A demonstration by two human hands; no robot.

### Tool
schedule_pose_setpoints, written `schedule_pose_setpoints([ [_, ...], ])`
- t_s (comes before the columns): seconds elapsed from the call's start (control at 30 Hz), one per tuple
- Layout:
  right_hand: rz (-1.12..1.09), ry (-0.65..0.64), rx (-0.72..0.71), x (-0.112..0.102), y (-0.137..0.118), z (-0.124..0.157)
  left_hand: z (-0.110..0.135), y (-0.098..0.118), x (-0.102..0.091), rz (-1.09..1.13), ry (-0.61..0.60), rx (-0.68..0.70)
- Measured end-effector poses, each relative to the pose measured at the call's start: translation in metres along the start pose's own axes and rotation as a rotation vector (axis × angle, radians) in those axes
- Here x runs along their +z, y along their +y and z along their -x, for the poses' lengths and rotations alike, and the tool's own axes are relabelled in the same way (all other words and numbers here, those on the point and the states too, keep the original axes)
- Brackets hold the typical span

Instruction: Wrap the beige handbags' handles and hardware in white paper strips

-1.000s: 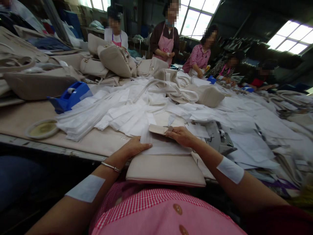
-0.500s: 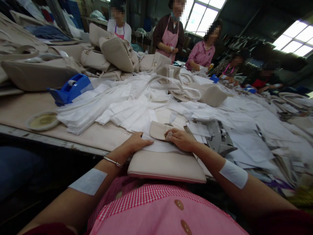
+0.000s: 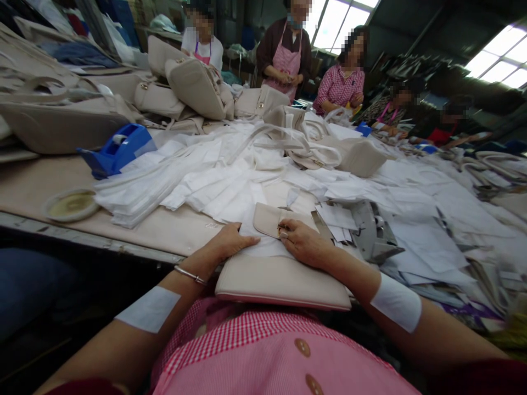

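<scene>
Where the table [image 3: 37, 186] edge meets the person's pink checked apron [image 3: 263, 351], one beige bag [image 3: 280, 282] lies flat against the body, its long axis running left to right across their front. Both hands rest at its far edge. The left hand [image 3: 228, 244] lies palm down with straight fingers on one white sheet [image 3: 263, 251] that covers the bag's far part. The right hand [image 3: 302, 244] is curled, its fingertips on the near edge of one beige flap [image 3: 267, 218]; whether they pinch it cannot be told. The flap lies just beyond both hands, nearer the right. Right of it sits one grey tool [image 3: 373, 236]; well to the left are one round dish [image 3: 72, 204] and one blue tape dispenser [image 3: 117, 151]. Loose white paper [image 3: 214, 181] spreads across the middle. Beyond it stand beige handbags [image 3: 197, 88], at least six, and five co-workers [image 3: 284, 55] line the far side
</scene>
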State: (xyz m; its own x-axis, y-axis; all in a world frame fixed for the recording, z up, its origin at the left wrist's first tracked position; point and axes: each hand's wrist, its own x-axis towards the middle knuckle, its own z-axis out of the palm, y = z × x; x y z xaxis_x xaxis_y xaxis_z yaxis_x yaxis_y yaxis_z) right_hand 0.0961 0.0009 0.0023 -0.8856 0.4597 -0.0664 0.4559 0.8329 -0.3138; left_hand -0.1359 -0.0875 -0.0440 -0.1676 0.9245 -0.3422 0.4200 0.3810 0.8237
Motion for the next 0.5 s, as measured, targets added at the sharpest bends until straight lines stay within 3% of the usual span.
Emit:
schedule_pose_setpoints([
  [0.23,0.079,-0.044,-0.004,-0.002,-0.001,0.002,0.000,0.005,0.000,-0.039,-0.011,0.002],
  [0.4,-0.128,-0.131,-0.038,-0.015,0.013,0.022,0.005,0.009,-0.004,-0.087,-0.027,-0.020],
  [0.43,-0.191,-0.100,-0.008,-0.017,0.019,0.027,0.005,0.010,-0.006,-0.124,-0.007,-0.029],
  [0.5,-0.289,0.078,0.122,-0.019,0.033,0.039,0.004,0.011,-0.008,-0.171,0.041,-0.073],
])
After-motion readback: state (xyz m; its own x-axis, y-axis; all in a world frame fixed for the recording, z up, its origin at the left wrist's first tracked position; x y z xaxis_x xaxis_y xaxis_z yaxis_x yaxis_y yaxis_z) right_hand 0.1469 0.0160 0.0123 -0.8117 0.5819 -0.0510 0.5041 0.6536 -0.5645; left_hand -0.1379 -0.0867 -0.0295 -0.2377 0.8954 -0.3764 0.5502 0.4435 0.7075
